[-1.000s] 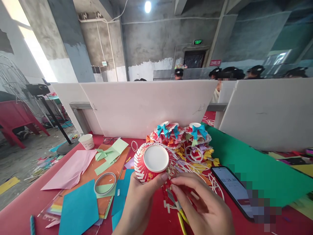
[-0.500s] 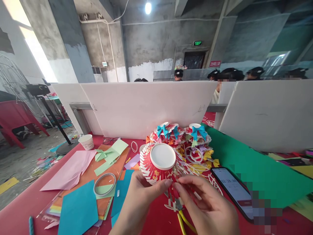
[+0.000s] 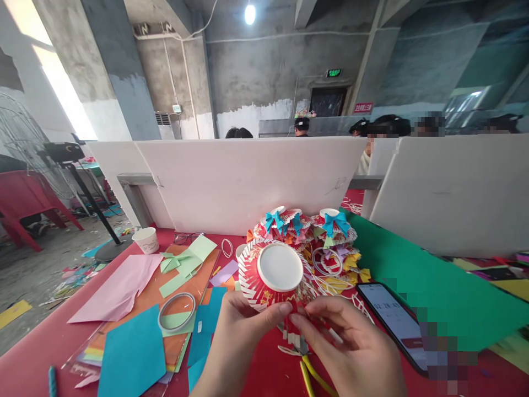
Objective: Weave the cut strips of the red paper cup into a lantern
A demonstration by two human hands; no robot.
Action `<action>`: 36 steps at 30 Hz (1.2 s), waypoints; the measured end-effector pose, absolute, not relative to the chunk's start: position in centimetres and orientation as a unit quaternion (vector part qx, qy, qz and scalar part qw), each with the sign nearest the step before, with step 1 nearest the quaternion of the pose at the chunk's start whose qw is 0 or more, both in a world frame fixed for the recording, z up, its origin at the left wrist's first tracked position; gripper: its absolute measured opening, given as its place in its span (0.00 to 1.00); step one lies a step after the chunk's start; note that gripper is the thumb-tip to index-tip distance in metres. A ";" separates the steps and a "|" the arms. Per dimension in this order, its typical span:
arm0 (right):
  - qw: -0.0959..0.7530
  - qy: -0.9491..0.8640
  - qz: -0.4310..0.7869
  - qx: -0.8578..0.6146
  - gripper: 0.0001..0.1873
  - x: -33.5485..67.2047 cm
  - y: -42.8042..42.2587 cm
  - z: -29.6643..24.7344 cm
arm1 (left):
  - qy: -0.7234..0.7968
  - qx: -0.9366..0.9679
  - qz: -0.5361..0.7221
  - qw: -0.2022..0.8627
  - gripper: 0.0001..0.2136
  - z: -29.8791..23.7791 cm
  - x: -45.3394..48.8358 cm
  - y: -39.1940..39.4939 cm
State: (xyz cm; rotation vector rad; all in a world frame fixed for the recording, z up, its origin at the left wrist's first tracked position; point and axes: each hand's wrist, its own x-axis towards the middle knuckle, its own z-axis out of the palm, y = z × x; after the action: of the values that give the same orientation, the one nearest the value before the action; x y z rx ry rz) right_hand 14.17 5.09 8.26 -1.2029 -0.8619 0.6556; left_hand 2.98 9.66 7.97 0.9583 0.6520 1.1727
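Observation:
A red paper cup (image 3: 264, 293), cut into strips that fan outward around its white round base, is tilted toward me in the middle. My left hand (image 3: 252, 325) grips its lower left side, thumb pressed on the strips. With thumb and fingers pinched, my right hand (image 3: 345, 336) holds strips at the cup's near right edge. Some loose strips hang down between the hands. Below them lie pliers (image 3: 308, 369) with yellow handles, partly hidden by my right hand. Behind the cup stand several finished-looking red cut cups (image 3: 285, 223) with blue paper bows (image 3: 335, 223).
Left on the red table are blue paper (image 3: 134, 350), pink paper (image 3: 118, 286), green paper (image 3: 192, 259), a tape roll (image 3: 160, 315) and a white cup (image 3: 146, 241). A phone (image 3: 392, 325) and white string lie right. A white partition (image 3: 248, 182) stands behind; people's heads show beyond it.
The cup has shifted slightly right and down, its base turning a little more toward me. Both hands stay on it, with the right fingers moved slightly along the strips.

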 end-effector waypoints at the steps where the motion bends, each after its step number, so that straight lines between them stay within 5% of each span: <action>1: 0.688 -0.386 0.290 -0.542 0.06 14.2 5.1 8.2 | 0.290 0.428 0.523 0.678 0.04 8.0 3.0 9.6; 12: 0.660 -0.484 0.259 -0.513 0.05 14.6 4.9 7.4 | 0.287 0.395 0.532 0.692 0.05 8.3 3.1 9.2; 18: 0.554 -0.684 -0.058 -0.471 0.10 15.5 4.9 6.7 | 0.309 0.330 0.579 0.678 0.04 8.4 3.9 8.6; 24: 0.437 -0.701 -0.231 -0.514 0.08 14.3 5.4 5.9 | 0.327 0.285 0.610 0.663 0.07 8.2 4.3 8.6; 36: 0.453 -0.685 -0.319 -0.473 0.07 14.5 5.3 6.3 | 0.377 0.310 0.634 0.600 0.06 8.2 4.3 8.3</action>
State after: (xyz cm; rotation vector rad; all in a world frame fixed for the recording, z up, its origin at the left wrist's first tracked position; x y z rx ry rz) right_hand 14.54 5.30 6.34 -1.1688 -1.6907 -0.7886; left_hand 4.27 8.33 8.20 0.7176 0.8747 1.4685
